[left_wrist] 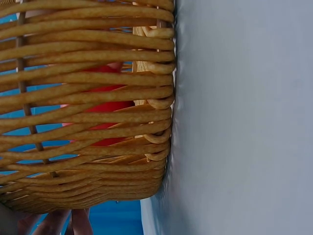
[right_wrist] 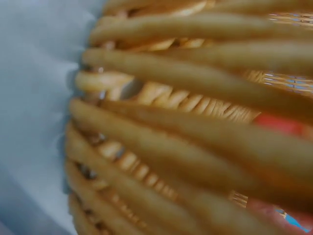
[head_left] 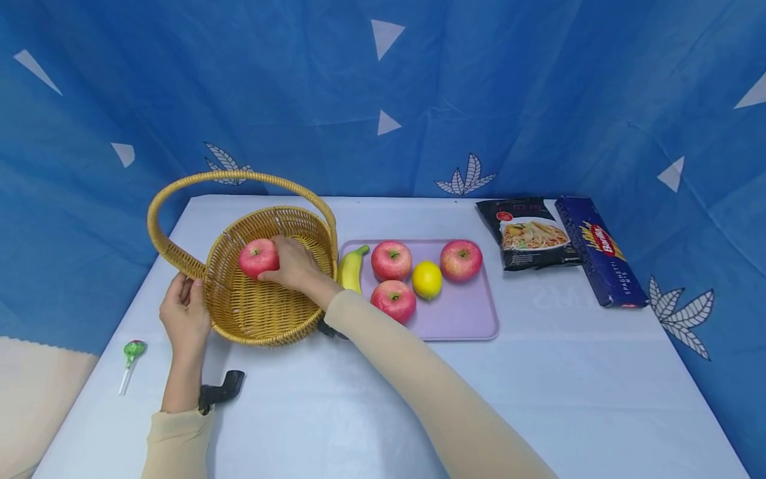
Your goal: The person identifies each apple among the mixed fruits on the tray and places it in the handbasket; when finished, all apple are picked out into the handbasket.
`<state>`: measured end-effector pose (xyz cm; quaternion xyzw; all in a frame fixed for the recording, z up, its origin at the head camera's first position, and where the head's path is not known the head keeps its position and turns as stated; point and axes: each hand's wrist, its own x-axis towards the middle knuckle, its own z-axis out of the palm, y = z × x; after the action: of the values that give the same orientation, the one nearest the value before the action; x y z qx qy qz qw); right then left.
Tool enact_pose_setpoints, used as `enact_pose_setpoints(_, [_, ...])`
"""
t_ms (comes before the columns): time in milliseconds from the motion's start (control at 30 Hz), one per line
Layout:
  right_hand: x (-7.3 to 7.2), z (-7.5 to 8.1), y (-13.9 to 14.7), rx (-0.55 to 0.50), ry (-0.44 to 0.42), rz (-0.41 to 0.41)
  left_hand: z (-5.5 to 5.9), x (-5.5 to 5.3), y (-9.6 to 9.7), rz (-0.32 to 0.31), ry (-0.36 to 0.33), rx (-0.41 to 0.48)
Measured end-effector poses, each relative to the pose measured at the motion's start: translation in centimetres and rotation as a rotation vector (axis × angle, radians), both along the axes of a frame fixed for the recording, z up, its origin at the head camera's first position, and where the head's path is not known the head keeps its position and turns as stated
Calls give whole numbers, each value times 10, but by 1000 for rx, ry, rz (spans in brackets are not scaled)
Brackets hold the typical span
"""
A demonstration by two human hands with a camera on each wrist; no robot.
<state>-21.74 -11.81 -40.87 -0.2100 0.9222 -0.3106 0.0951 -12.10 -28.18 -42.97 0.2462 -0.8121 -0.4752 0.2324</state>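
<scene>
A wicker basket (head_left: 269, 326) with a tall arched handle stands at the left of the table. Inside it, my right hand (head_left: 293, 263) grips a red apple (head_left: 256, 258), its forearm crossing over the basket's right rim. At the basket's left side, my left hand (head_left: 185, 316) holds the rim near the foot of the handle. Through the weave in the left wrist view, part of the red apple (left_wrist: 107, 105) shows. Woven strands of the basket (right_wrist: 195, 122) fill most of the right wrist view and hide the right hand's fingers.
Right of the basket, a lilac tray (head_left: 461, 322) bears a banana (head_left: 351, 269), three apples (head_left: 461, 260) and a lemon (head_left: 427, 279). Farther right lie a black noodle packet (head_left: 532, 234) and a blue spaghetti box (head_left: 601, 253). A green lollipop (head_left: 133, 352) lies near the left edge.
</scene>
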Motion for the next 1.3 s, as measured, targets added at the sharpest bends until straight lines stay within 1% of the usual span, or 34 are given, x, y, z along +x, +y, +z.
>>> enact_pose_setpoints(200, [2,1,1,-9,-31,8,0,0,0,-1,7,7])
enact_pose_setpoints(467, [4,1,0,4,-36,1,0,-2,-1,-6,9,9])
enact_pose_setpoints(567, [5,3,1,-30,-48,-1,0,-2,-1,-6,10,10])
enact_pose_setpoints(700, [10,10,4,-111,-54,-1,-1,-2,-1,-4,13,10])
enact_pose_setpoints(800, [18,19,8,-162,-43,8,-1,-1,-2,-6,13,10])
enact_pose_setpoints(867, [26,24,13,-195,-21,30,-1,-1,-2,-8,11,9])
enact_pose_setpoints(1000, [45,37,29,-243,33,118,-1,0,-2,-7,10,4])
enact_pose_setpoints(1133, [65,49,53,-273,57,195,-2,0,-2,-4,13,7])
enact_pose_setpoints(1200, [73,55,69,-283,53,210,-1,0,-2,-5,17,8])
enact_pose_setpoints(1300, [85,59,95,-301,46,208,-1,0,-1,-7,23,2])
